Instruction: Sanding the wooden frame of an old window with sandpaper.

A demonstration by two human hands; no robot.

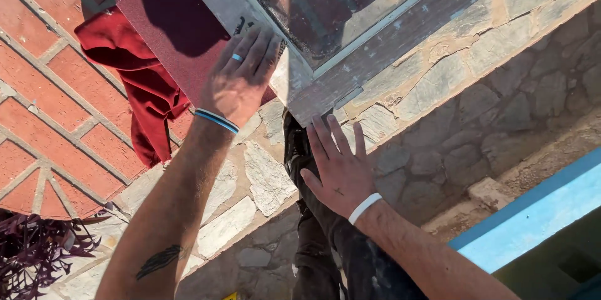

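Hands on weathered window frame

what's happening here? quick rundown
A person looks down at an old window frame lying on a stone ledge. The left hand presses flat on the frame's corner, over a sheet of reddish sandpaper. The right hand is open, fingers spread, just below the frame and holding nothing; whether it touches the frame is unclear. A red cloth lies bunched beside the sandpaper on the brick paving.
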